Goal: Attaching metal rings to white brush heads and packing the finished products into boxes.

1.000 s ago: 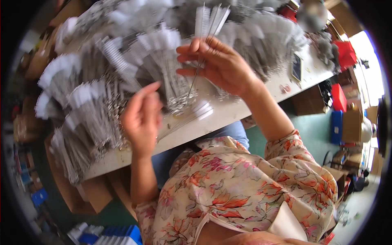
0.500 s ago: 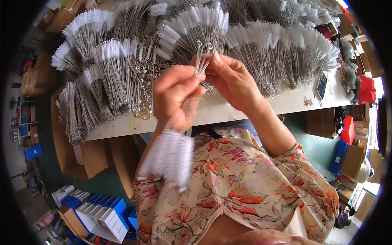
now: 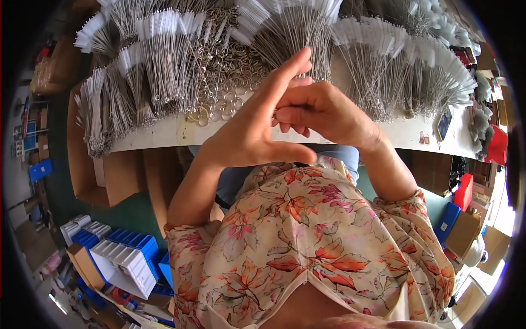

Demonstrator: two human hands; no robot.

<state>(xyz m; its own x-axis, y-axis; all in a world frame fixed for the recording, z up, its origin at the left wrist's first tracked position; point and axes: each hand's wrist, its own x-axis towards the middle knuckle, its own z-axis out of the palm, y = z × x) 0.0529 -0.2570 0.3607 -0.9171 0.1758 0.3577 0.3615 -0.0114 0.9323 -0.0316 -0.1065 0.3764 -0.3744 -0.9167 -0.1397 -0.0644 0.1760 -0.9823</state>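
Note:
My left hand (image 3: pixel 257 126) is open above the front edge of the table, fingers stretched out together and thumb held apart. Close against its palm, my right hand (image 3: pixel 329 112) has its fingers curled in and pressed together; whatever is in them, if anything, is hidden. Just beyond both hands stands a fanned bundle of thin wire brushes (image 3: pixel 298 35) with white bristle tips. A heap of metal split rings (image 3: pixel 235 74) lies to the left of that bundle, by my left fingers. A yellowish ring (image 3: pixel 198 115) rests near the table edge.
More wire brush bundles stand on the white table (image 3: pixel 159 135) at left (image 3: pixel 167 60) and right (image 3: pixel 378 66). A dark flat phone-like object (image 3: pixel 444 123) lies at right beside small copper-coloured clips (image 3: pixel 424 138). Cardboard boxes (image 3: pixel 129 175) and blue and white bins (image 3: pixel 123 263) stand below left.
The brush bundle that hung from my left hand is out of it, and that hand has opened. My right hand has turned and curled its fingers. The view has shifted slightly.

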